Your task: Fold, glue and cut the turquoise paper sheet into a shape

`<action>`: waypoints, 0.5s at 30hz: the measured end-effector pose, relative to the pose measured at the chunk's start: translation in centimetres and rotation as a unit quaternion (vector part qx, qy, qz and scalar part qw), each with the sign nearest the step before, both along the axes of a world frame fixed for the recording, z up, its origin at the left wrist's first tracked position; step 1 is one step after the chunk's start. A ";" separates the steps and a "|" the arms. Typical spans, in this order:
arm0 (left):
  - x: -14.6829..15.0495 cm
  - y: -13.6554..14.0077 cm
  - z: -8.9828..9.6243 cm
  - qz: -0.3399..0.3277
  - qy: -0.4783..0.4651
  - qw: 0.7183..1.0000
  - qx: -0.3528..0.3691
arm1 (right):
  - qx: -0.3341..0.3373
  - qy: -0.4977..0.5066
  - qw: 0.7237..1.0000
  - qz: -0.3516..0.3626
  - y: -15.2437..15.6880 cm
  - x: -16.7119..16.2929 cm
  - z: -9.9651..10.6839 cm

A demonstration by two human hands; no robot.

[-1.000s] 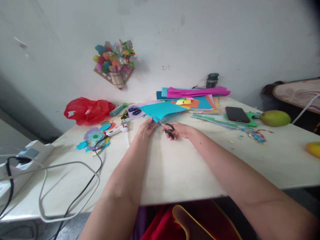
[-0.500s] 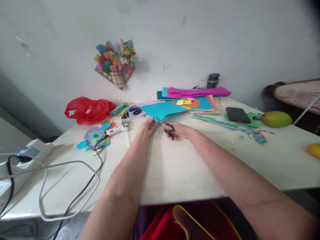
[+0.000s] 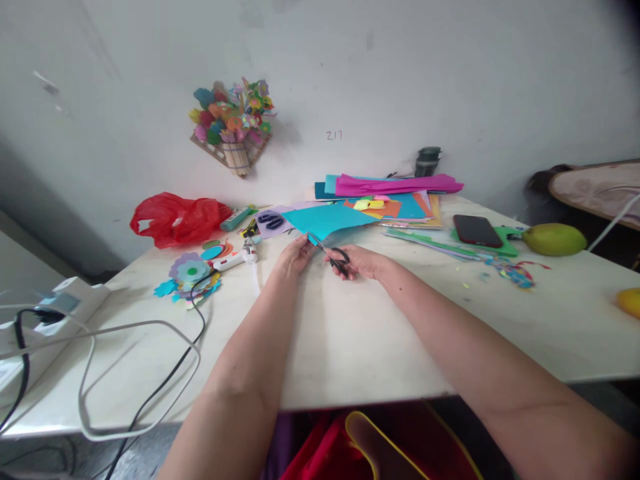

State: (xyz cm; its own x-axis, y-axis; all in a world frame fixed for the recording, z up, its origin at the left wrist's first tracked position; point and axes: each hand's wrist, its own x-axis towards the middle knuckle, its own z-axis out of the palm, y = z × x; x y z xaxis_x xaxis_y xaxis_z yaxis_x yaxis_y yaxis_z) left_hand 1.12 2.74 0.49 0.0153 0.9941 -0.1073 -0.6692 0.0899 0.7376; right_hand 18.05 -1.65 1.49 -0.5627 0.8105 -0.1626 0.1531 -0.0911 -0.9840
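Note:
A sheet of bright blue paper is held up over the table, one corner toward me. My left hand pinches that near corner. In my right hand is a pair of black-handled scissors, fingers through the loops. Its blades point up and left and lie at the paper's corner, just beside my left fingertips. How far the blades are apart is too small to tell.
Left stand a glue gun, cut paper flowers, a red plastic bag and a power strip with loose cables. Behind lie coloured sheets. At right are a phone and a green mango.
Hands, scissors and blue paper look the same as before. Only the whole view has shifted very slightly.

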 end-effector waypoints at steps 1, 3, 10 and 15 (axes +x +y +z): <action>0.0 0.0 0.0 -0.001 -0.001 1.000 -0.001 | 0.000 -0.001 1.000 -0.002 0.0 0.0 0.0; 0.1 -0.1 0.1 0.001 -0.005 1.000 -0.005 | 0.001 0.000 1.000 -0.002 0.0 0.0 -0.1; 0.1 -0.2 0.1 0.007 -0.002 1.000 -0.004 | 0.006 0.007 1.000 0.005 0.2 0.0 -0.2; 0.2 -0.2 0.2 0.012 0.003 1.000 -0.012 | 0.009 0.006 1.000 0.001 0.1 -0.1 -0.2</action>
